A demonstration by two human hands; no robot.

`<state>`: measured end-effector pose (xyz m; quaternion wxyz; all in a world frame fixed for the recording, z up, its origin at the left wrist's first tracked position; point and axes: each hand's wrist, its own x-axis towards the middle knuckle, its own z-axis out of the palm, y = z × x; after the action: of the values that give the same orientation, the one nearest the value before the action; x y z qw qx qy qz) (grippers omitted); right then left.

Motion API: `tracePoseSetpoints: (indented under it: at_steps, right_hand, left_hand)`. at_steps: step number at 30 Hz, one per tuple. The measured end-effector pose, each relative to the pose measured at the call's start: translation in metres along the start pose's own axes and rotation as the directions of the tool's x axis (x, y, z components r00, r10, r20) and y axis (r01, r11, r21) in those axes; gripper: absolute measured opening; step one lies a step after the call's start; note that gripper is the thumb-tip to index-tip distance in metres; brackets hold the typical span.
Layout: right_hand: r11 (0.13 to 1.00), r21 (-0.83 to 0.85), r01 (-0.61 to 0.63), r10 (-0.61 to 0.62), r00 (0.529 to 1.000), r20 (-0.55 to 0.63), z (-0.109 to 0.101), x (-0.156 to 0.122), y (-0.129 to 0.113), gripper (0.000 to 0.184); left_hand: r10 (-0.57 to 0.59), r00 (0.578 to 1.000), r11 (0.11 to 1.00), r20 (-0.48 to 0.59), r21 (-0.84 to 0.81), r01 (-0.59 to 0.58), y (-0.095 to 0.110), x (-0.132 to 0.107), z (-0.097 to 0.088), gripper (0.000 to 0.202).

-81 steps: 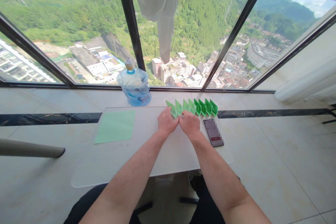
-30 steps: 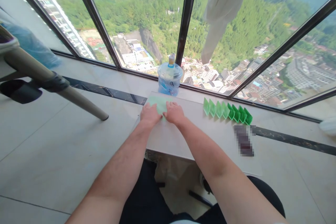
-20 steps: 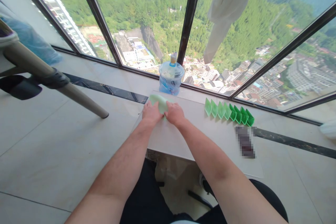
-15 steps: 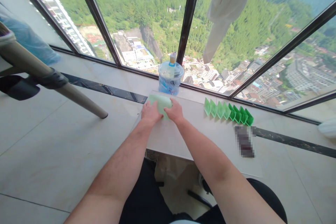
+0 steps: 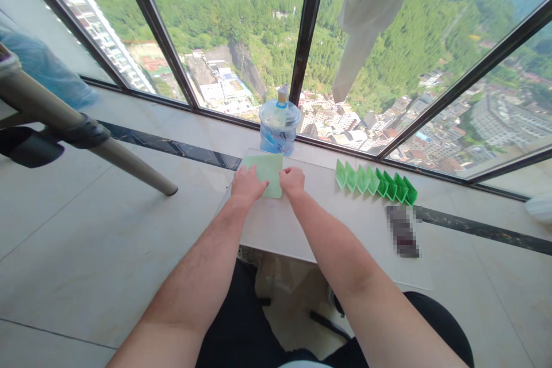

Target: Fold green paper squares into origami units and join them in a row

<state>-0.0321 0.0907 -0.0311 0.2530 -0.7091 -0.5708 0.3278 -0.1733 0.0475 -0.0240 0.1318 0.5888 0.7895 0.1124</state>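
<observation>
A square sheet of pale green paper (image 5: 272, 175) lies flat on the low white table. My left hand (image 5: 247, 185) rests on the sheet's left part, fingers spread and thumb stretched out across it. At the right edge of the paper, my right hand (image 5: 292, 180) is closed in a pinch, its fingertips at the border. Off to the right stands a row of folded paper pieces (image 5: 371, 181), light green at the left end and darker green at the right.
Behind the paper, a clear plastic water jug (image 5: 279, 126) stands by the window. A pixelated dark object (image 5: 403, 232) lies on the right part of the table (image 5: 345, 230). A beige metal leg (image 5: 138, 164) slants in from the left above the tiled floor.
The paper was bent over and curled under both hands; now it lies opened out flat. My right hand has shifted slightly right to its edge. The left has hardly moved.
</observation>
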Motion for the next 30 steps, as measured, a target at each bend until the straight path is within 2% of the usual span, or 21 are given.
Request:
tracePoseSetpoints:
  at_steps: [5,8,11,13,15,17,21,24,27,30]
  right_hand:
    - [0.998,0.04,0.039,-0.038,0.999,-0.008,-0.001,0.0,-0.001,0.022]
    - [0.994,0.097,0.054,-0.053,0.999,-0.012,0.001,0.004,0.004,0.023]
    - [0.984,0.17,0.053,-0.054,0.999,-0.001,0.0,0.008,0.011,0.026]
    - [0.976,0.212,0.049,-0.052,0.999,0.011,-0.004,0.01,0.017,0.028]
    - [0.969,0.244,0.046,-0.05,0.999,0.014,-0.009,0.011,0.023,0.028]
    - [0.964,0.262,0.045,-0.048,0.999,0.004,-0.015,0.011,0.031,0.029]
    - [0.945,0.318,0.076,-0.071,0.997,-0.027,-0.026,0.013,0.045,0.044]
    - [0.9,0.404,0.164,-0.146,0.986,-0.075,-0.032,0.014,0.053,0.062]
    - [0.881,0.416,0.225,-0.207,0.974,-0.087,-0.039,0.013,0.054,0.052]
    - [0.897,0.379,0.226,-0.214,0.974,-0.076,-0.043,0.012,0.051,0.041]
  left_hand:
    - [-0.041,0.999,0.998,-0.015,-0.038,0.041,0.001,0.002,-0.001,0.08]
    - [-0.07,0.993,0.991,-0.097,-0.122,0.058,0.001,0.004,-0.005,0.08]
    - [-0.214,0.958,0.937,-0.188,-0.318,0.147,-0.003,0.009,-0.01,0.063]
    - [-0.328,0.935,0.853,-0.136,-0.467,0.232,-0.007,0.014,-0.011,0.047]
    - [-0.324,0.945,0.792,-0.037,-0.558,0.249,-0.012,0.016,-0.009,0.031]
    - [-0.302,0.953,0.764,0.004,-0.596,0.245,-0.014,0.018,-0.005,0.024]
    - [-0.254,0.967,0.725,0.034,-0.655,0.214,-0.011,0.017,0.004,0.019]
    - [-0.221,0.974,0.702,0.042,-0.687,0.189,-0.009,0.015,0.007,0.019]
    - [-0.206,0.978,0.686,0.036,-0.707,0.171,-0.007,0.015,0.008,0.019]
    - [-0.198,0.98,0.671,0.033,-0.724,0.16,-0.006,0.014,0.009,0.019]
